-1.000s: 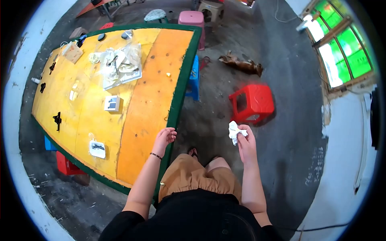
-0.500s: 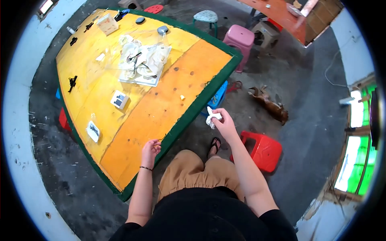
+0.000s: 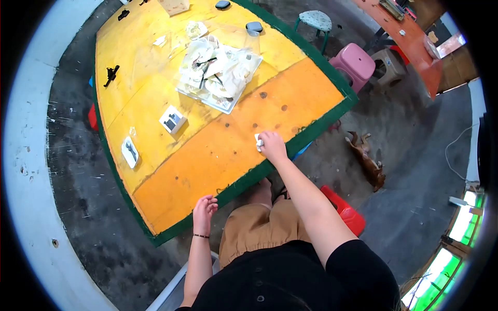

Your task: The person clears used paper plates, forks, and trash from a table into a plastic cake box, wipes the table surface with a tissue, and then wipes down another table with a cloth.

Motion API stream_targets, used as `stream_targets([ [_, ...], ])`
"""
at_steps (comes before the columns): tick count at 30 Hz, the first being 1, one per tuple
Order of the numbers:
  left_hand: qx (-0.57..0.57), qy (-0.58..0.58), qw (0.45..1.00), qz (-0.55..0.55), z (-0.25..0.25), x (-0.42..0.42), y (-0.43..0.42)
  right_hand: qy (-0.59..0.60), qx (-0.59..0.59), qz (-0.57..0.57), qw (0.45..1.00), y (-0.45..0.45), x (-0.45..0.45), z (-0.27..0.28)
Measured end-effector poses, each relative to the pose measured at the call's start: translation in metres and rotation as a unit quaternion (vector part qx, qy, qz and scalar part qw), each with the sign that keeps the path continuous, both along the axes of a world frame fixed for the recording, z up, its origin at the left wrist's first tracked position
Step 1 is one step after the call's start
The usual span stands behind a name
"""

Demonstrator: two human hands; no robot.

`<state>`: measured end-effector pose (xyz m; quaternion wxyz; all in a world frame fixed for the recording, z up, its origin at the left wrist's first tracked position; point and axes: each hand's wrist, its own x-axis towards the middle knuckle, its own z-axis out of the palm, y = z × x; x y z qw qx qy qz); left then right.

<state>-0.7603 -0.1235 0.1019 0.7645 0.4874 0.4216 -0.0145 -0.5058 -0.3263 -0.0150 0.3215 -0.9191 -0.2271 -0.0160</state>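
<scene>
My right hand [image 3: 272,147] is pressed down on the orange part of the table [image 3: 207,171], near its green edge. Its fingers are closed on a crumpled white tissue [image 3: 258,142], which touches the tabletop. What lies beneath the tissue and fingers is hidden. My left hand [image 3: 204,211] hovers at the table's near green border, fingers loosely bent and apart, holding nothing. Beyond my right hand sits a white tray [image 3: 224,107] heaped with used plates, plastic and dark forks.
A small white box [image 3: 172,120] and a white pack [image 3: 130,152] lie on the yellow side, with a black clip-like object [image 3: 111,76] farther off. A red stool [image 3: 346,211], a pink stool [image 3: 354,65] and a lying dog [image 3: 367,165] are on the floor.
My right hand has moved from beyond the table edge onto the tabletop with the tissue. The small pale scrap seen there before is no longer visible. My view has shifted.
</scene>
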Motion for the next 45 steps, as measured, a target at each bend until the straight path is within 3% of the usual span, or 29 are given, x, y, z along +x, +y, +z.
stream_targets([
  [9, -0.007, -0.011, 0.999, 0.040, -0.011, 0.047, 0.023, -0.028, -0.135, 0.065, 0.988, 0.010, -0.002, -0.007],
  [16, -0.037, 0.009, 0.999, 0.025, -0.020, 0.080, 0.020, -0.035, -0.116, 0.117, 0.986, 0.005, 0.013, -0.006],
  [19, -0.025, -0.003, 0.999, 0.039, -0.015, 0.092, 0.021, 0.100, -0.064, 0.094, 0.988, 0.003, 0.029, 0.006],
  [21, -0.020, -0.007, 0.998, 0.060, -0.011, 0.094, 0.023, 0.186, 0.031, -0.008, 0.982, 0.001, 0.048, 0.014],
  [23, -0.011, -0.009, 0.997, 0.082, -0.009, 0.093, 0.022, 0.337, 0.132, -0.111, 0.926, 0.008, 0.078, 0.055],
  [25, 0.004, -0.013, 0.995, 0.100, -0.007, 0.093, 0.021, 0.318, 0.308, -0.091, 0.892, 0.022, 0.114, 0.093],
  [28, 0.001, -0.010, 0.989, 0.147, -0.005, 0.101, 0.014, 0.174, 0.392, 0.002, 0.903, 0.061, 0.164, 0.198],
  [32, -0.015, -0.033, 0.984, 0.172, -0.006, 0.125, 0.004, 0.007, 0.418, 0.075, 0.905, 0.116, 0.208, 0.260],
  [33, -0.016, -0.039, 0.984, 0.173, -0.004, 0.134, 0.000, 0.004, 0.424, 0.097, 0.900, 0.131, 0.217, 0.258],
  [35, -0.007, -0.049, 0.984, 0.170, -0.003, 0.148, -0.005, -0.027, 0.287, 0.158, 0.945, 0.157, 0.241, 0.224],
  [37, 0.002, -0.058, 0.984, 0.167, 0.003, 0.160, -0.009, -0.101, 0.022, 0.162, 0.981, 0.165, 0.243, 0.199],
  [38, -0.005, -0.056, 0.983, 0.177, 0.005, 0.164, -0.010, -0.043, 0.018, 0.180, 0.983, 0.164, 0.248, 0.188],
  [41, -0.001, -0.043, 0.983, 0.178, 0.000, 0.168, -0.010, -0.075, 0.089, 0.154, 0.981, 0.141, 0.269, 0.180],
  [45, -0.033, -0.008, 0.983, 0.181, -0.020, 0.177, -0.004, 0.018, 0.259, 0.003, 0.966, 0.076, 0.313, 0.141],
])
